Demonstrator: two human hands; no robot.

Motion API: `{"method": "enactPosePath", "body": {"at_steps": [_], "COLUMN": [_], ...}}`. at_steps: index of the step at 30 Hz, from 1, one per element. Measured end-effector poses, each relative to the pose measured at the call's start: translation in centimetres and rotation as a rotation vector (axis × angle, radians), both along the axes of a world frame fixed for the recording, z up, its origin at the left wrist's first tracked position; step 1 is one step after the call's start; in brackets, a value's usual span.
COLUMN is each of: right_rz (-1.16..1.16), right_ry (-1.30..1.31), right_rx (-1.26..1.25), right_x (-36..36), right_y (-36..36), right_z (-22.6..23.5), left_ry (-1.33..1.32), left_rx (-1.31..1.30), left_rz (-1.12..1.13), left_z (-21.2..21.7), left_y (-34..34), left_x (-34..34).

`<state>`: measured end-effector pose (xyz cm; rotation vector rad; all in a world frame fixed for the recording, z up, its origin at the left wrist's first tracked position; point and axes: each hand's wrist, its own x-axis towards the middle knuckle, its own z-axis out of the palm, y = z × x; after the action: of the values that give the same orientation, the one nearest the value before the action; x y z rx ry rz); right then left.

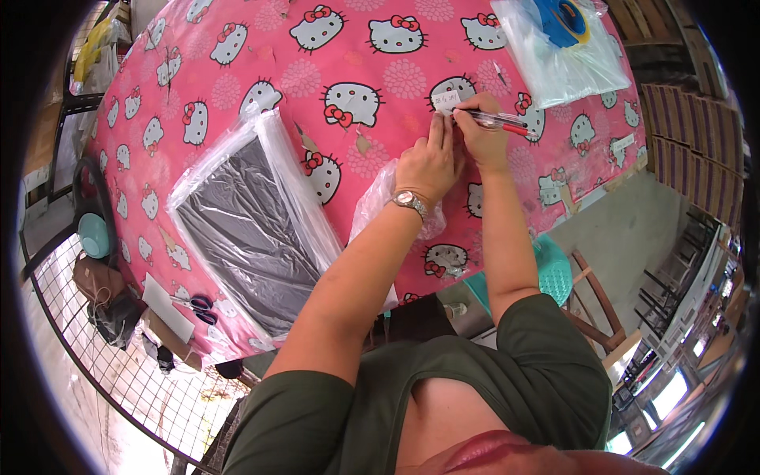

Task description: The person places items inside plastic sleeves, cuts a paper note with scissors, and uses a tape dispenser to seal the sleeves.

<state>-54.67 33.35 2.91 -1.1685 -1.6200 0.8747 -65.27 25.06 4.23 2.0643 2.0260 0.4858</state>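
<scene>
My right hand (484,134) grips a pen (507,123) with a clear barrel and a red part, its tip end at a small white label (446,100) with handwriting on it. A second pen may lie along the first; I cannot tell. Stretched flat, the fingers of my left hand (431,162) reach the label's lower edge. This wrist wears a metal watch (409,201). A crumpled clear plastic bag (374,204) lies partly beneath my left hand and forearm. To the left rests a flat, dark grey rectangular item (245,222) wrapped in clear plastic.
A pink cartoon-print cover (301,79) spans the table. Clear plastic bags (590,79) lie at far right under a blue and yellow tape roll (566,22). Scissors (199,307) and white paper (168,307) sit near left. A teal stool (554,273) stands below the near edge.
</scene>
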Motion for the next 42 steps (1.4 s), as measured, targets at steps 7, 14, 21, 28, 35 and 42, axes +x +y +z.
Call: {"method": "enactPosePath", "body": {"at_steps": [7, 14, 21, 28, 35, 42], "right_rz": [0.027, 0.023, 0.012, 0.020, -0.007, -0.014], "right_ry": [-0.034, -0.065, -0.097, -0.107, 0.121, -0.064], "right_rx": [-0.010, -0.004, 0.028, 0.055, -0.070, 0.042], "right_x": [-0.04, -0.11, -0.19, -0.13, 0.10, -0.03], "right_y": [0.03, 0.00, 0.02, 0.11, 0.03, 0.19], "right_z": [0.38, 0.63, 0.45, 0.40, -0.01, 0.27], "left_ry": [0.018, -0.006, -0.001, -0.003, 0.005, -0.020], "left_rx": [-0.023, -0.003, 0.063, -0.002, -0.005, 0.030], "left_rz": [-0.007, -0.006, -0.005, -0.001, -0.004, -0.004], "left_z": [0.17, 0.19, -0.13, 0.26, 0.40, 0.33], "left_y": [0.06, 0.05, 0.01, 0.03, 0.06, 0.06], "left_x": [-0.01, 0.02, 0.00, 0.02, 0.04, 0.05]}}
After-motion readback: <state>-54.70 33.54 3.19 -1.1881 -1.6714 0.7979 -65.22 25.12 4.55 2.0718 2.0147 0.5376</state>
